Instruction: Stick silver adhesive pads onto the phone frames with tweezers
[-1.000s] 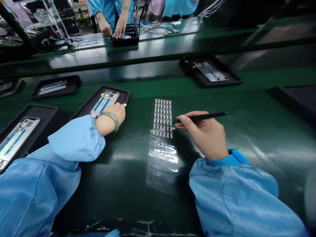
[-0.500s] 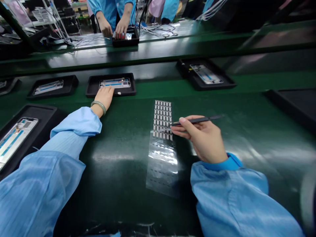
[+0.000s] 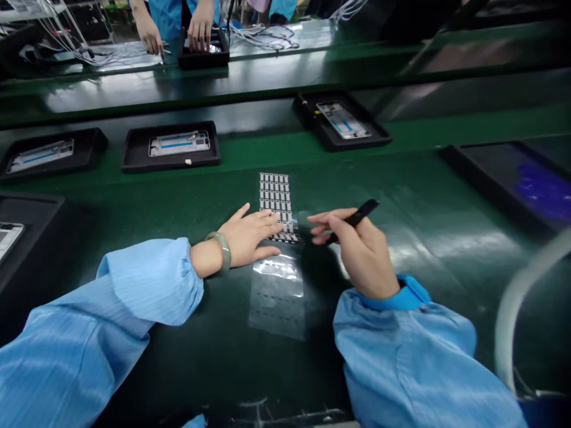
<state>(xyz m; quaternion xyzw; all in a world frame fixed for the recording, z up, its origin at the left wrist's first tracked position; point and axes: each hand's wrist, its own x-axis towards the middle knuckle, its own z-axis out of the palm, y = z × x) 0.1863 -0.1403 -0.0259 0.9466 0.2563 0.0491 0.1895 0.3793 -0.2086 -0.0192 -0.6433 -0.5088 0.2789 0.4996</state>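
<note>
My left hand (image 3: 250,235), with a bracelet (image 3: 224,252) at the wrist, lies spread and flat over the lower rows of a clear sheet of small grey stickers (image 3: 275,193). The sheet's bare, shiny lower part (image 3: 279,303) stretches toward me on the green work surface. To the right of the sheet, my right hand (image 3: 363,249) is closed around dark tweezers (image 3: 366,211), apart from the stickers. The tweezers' tips are blurred and partly hidden by the fingers.
Black trays (image 3: 172,163) holding phone frames (image 3: 178,144) stand along the far side. Another tray sits at left, and a dark tray (image 3: 495,184) with a blue-violet patch at right. Across the bench, a co-worker's hands (image 3: 200,27) are at a black box (image 3: 203,59). A pale curved tube (image 3: 508,321) rises at right.
My left hand has left the phone frame in the far tray and come down onto the sticker sheet. My right hand with the tweezers has drawn off the sheet. The view has shifted right.
</note>
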